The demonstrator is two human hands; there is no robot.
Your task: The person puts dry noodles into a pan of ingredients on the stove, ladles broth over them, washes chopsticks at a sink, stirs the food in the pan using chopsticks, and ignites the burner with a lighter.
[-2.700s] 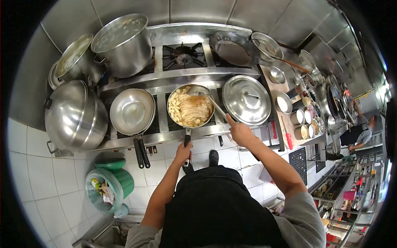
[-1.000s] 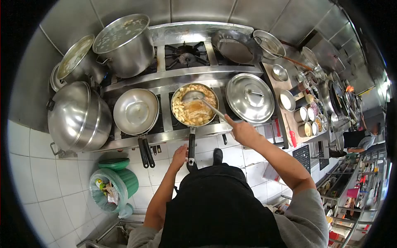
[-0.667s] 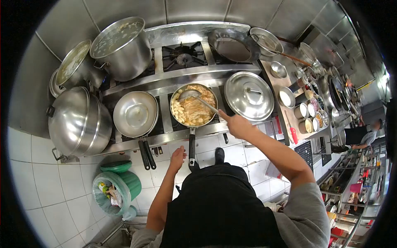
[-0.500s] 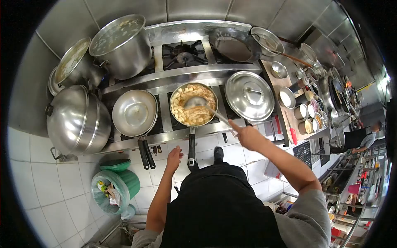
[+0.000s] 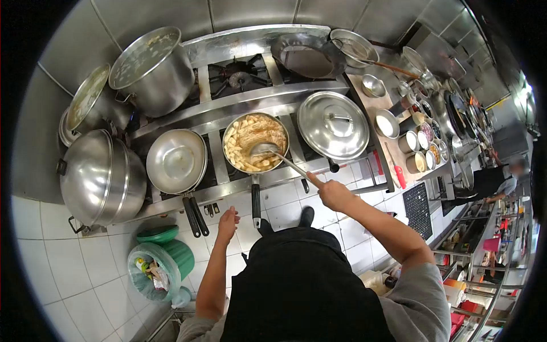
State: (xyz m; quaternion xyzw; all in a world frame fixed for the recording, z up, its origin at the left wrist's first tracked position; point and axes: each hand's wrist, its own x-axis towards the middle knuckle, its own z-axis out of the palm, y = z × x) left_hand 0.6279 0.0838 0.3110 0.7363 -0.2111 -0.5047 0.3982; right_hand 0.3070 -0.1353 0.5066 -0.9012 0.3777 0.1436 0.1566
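Near-left of the round metal pan, the left hand hangs loosely uncurled. Amid the pan's pale chunks and stringy strands sits a rounded metal ladle, its slim shaft clenched in the right hand, near-right of the pan.

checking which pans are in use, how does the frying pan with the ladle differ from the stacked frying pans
The frying pan holds food and a ladle gripped by the right hand; the upper of the stacked frying pans shows bare metal inside. The frying pan is single, with one handle; the stacked frying pans form a pair, with two handles side by side. Both have metal bodies and black handles.
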